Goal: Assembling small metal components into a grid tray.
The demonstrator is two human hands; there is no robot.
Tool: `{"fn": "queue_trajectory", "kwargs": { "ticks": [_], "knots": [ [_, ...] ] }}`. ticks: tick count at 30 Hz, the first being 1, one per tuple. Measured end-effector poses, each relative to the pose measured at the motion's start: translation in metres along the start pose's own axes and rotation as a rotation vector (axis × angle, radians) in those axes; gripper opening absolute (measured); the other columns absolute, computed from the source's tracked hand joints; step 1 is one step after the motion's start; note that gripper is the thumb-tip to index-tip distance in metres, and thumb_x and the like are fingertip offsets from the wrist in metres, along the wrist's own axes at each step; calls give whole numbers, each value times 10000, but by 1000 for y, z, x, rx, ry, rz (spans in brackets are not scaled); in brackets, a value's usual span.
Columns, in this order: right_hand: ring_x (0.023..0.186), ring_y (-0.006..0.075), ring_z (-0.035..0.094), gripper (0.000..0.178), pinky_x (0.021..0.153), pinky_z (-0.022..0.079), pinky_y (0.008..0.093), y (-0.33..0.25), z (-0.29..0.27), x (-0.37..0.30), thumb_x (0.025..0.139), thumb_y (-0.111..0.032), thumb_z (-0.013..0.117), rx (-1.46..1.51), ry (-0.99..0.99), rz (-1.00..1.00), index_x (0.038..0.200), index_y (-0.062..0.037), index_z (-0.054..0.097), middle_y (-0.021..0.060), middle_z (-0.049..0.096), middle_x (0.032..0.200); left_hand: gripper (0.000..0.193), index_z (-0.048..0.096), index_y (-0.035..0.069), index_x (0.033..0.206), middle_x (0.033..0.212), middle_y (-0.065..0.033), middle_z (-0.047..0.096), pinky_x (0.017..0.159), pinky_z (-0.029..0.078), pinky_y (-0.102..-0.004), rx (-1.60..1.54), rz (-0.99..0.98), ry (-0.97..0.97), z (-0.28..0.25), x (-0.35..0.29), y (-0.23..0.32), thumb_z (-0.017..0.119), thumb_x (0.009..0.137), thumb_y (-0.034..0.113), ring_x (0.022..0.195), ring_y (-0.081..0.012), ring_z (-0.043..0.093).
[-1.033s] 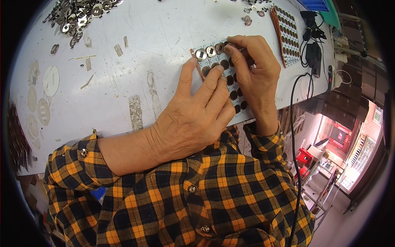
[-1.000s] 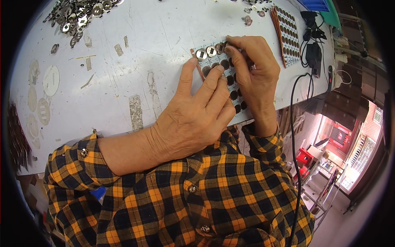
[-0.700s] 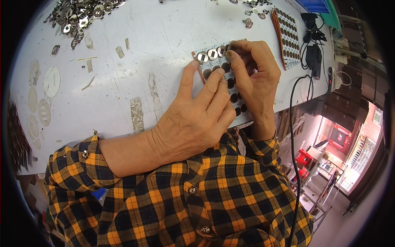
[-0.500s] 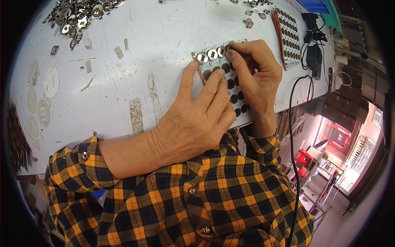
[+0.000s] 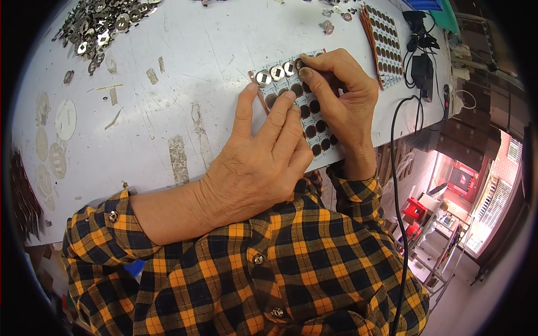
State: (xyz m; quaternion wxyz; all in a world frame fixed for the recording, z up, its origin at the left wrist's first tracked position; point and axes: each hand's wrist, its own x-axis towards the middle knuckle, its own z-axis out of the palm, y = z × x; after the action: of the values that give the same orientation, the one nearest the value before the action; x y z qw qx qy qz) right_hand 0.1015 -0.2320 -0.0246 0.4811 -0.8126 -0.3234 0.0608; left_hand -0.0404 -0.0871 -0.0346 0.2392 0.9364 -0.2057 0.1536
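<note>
A pale panel (image 5: pixel 300 96) with rows of dark round spots lies on the table in front of me. Along its far row sit silver metal discs (image 5: pixel 277 73), each with a dark square in the middle. My right hand (image 5: pixel 348 95) pinches a dark-edged metal disc (image 5: pixel 299 64) between thumb and index finger at the right of that row. My left hand (image 5: pixel 258 157) is open. Its index fingertip touches the panel's left edge by the first silver disc, and its other fingers rest over the second row, hiding some spots.
A heap of loose metal discs (image 5: pixel 103 31) lies at the far left. A second spotted panel (image 5: pixel 386 47) stands at the far right, beside a black adapter (image 5: pixel 421 71) and its cables. Round pale pieces (image 5: pixel 66 119) and tape scraps (image 5: pixel 178 159) lie on the left.
The whole view has shifted slightly, so the table, panel and hands appear a little further left. Both hands keep nearly the same pose on the panel, the right still pinching the disc.
</note>
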Motion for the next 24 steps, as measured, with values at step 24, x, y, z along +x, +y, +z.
{"fn": "queue_trajectory", "kwargs": {
  "ticks": [24],
  "knots": [
    [682, 20, 566, 219, 576, 404, 167, 35, -32, 45, 897, -134, 793, -176, 105, 130, 1063, -2, 734, -20, 679, 805, 550, 653, 4, 1053, 1289, -257, 600, 1109, 332, -721, -45, -13, -8, 1, 0, -3, 883, 679, 337, 1369, -397, 508]
  ]
}}
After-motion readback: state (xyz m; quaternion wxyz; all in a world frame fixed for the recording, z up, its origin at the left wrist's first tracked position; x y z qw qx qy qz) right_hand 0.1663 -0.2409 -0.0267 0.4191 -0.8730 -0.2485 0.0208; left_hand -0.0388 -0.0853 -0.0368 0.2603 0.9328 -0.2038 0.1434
